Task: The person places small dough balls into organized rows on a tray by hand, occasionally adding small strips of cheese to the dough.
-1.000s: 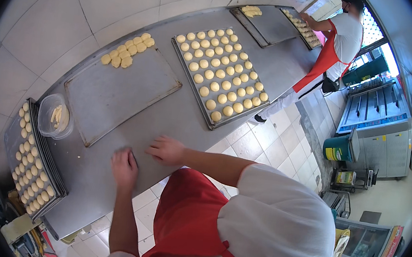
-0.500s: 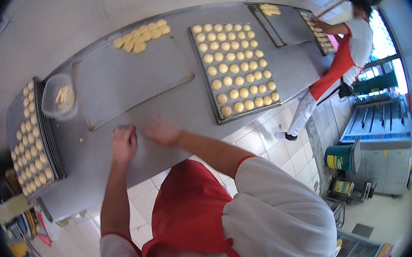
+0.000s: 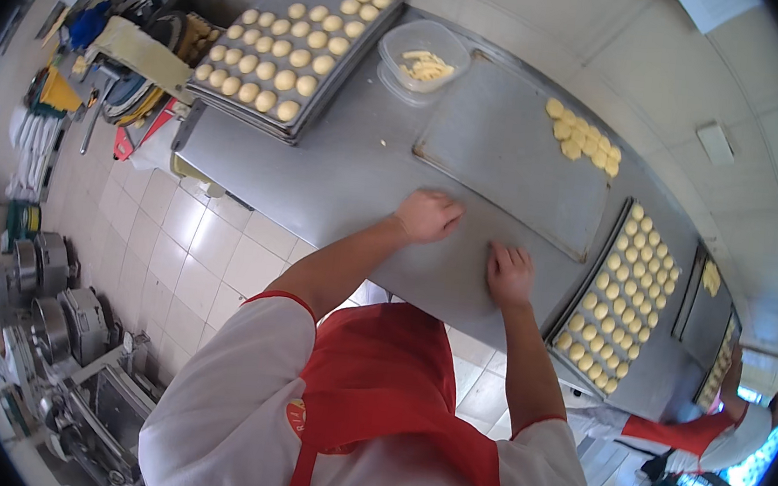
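My left hand (image 3: 428,216) rests low over the bare steel table (image 3: 319,194), its fingers curled in. To its right and a bit nearer me, my right hand (image 3: 509,275) also has bent fingers, close to the tabletop. Both palms are hidden, so anything inside them does not show. Just beyond the hands lies a large flat baking tray (image 3: 509,166). Flattened pale dough pieces (image 3: 586,140) are clustered at its far right corner. A clear plastic tub (image 3: 390,56) with yellow strips (image 3: 425,66) inside stands left of that tray.
Stacked trays (image 3: 301,131) carry dough balls at the left end. Another tray (image 3: 579,308) of dough balls lies right, with a further tray (image 3: 706,311) beyond. A co-worker in a red apron (image 3: 670,433) stands at the far right. Machines (image 3: 85,331) stand lower left.
My view has swung left, so the table's left end and the machines show more and the co-worker sits at the right rim. My right hand, blurred before, is now sharp and drawn in.
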Motion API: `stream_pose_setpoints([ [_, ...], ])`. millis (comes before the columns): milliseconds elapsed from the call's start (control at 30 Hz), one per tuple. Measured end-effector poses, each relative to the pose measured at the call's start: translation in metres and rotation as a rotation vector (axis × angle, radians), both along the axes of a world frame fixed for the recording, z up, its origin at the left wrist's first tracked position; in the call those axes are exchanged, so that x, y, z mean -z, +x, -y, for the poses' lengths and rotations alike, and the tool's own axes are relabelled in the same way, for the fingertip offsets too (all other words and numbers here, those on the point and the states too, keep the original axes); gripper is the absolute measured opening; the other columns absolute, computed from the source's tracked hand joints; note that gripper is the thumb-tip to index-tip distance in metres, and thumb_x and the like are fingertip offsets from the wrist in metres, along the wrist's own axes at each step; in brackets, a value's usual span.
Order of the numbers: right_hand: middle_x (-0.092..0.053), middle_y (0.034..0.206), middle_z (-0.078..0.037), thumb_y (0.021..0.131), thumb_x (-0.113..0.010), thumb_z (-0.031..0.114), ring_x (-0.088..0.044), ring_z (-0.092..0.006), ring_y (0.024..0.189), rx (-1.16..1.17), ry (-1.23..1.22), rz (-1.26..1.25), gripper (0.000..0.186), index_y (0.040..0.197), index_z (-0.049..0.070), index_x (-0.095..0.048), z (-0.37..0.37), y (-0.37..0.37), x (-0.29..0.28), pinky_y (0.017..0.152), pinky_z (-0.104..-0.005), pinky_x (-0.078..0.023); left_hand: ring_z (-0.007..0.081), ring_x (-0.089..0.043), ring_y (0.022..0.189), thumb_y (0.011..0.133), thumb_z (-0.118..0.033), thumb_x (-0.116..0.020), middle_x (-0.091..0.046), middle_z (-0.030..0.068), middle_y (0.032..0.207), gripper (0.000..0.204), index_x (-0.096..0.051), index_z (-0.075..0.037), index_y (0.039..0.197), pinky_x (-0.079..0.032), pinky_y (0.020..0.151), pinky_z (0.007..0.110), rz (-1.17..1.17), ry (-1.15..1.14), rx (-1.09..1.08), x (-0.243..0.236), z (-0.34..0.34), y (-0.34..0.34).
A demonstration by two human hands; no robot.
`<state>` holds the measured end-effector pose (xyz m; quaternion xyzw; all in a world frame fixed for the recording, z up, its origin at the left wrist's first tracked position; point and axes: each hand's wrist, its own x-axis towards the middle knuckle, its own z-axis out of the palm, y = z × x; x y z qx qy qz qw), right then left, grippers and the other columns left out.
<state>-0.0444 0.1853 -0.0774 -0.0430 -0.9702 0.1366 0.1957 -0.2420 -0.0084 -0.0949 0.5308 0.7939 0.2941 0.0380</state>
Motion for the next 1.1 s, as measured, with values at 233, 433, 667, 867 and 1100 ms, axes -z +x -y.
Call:
stream_pose_setpoints([
  [233,-0.067,0.116,-0.017,0.087,-0.081,0.011,-0.068,-0.0383,0.103,0.169,-0.077,0.176,0.029,0.115,0.008,-0.077,0.017,0.058,-0.055,0.088,-0.0509,-0.056,0.0306,-0.069,0.092,0.086,-0.025,-0.084,-0.067,0.0103,0.103,0.031,-0.075,-0.01,0.111,-0.06,0.078,0.043,-0.065,0.195,-0.25,-0.043,0.069,0.02],
  [433,-0.064,0.122,-0.017,0.09,-0.077,0.005,-0.067,-0.0328,0.12,0.166,-0.721,0.433,0.031,0.122,0.005,-0.074,0.025,-0.038,-0.109,0.093,-0.0428,-0.06,0.0175,-0.069,0.093,0.089,-0.022,-0.09,-0.068,0.0079,0.111,0.045,-0.075,-0.009,0.129,-0.06,0.08,0.035,0.71,0.226,-0.422,-0.107,0.11,-0.037],
  [667,-0.068,0.127,-0.015,0.094,-0.077,0.004,-0.07,-0.0291,0.115,-0.313,-0.8,0.039,0.038,0.132,0.007,-0.073,0.129,-0.337,-0.187,0.098,-0.0375,-0.061,0.0027,-0.056,0.077,0.095,-0.017,-0.087,-0.07,-0.0045,0.088,0.039,-0.076,-0.006,0.131,-0.05,0.072,0.023,0.58,0.42,-0.591,-0.198,0.225,-0.294],
  [867,-0.068,0.134,-0.019,0.09,-0.078,0.006,-0.073,-0.0372,0.112,-0.401,-0.727,0.026,0.044,0.133,0.006,-0.071,0.236,-0.586,-0.167,0.097,-0.0433,-0.061,0.0278,-0.078,0.093,0.084,-0.023,-0.089,-0.081,0.0129,0.106,0.048,-0.077,-0.005,0.128,-0.061,0.089,0.038,0.109,0.016,-0.501,-0.198,0.261,-0.521],
  [1100,-0.069,0.124,-0.019,0.087,-0.075,0.005,-0.066,-0.0427,0.119,-0.327,-0.276,0.302,0.037,0.124,0.007,-0.073,0.265,-0.684,-0.111,0.099,-0.0511,-0.057,0.0344,-0.07,0.114,0.079,-0.022,-0.082,-0.079,0.0094,0.113,0.037,-0.082,-0.013,0.115,-0.057,0.103,0.048,-0.041,-0.337,-0.228,-0.155,0.266,-0.598],
])
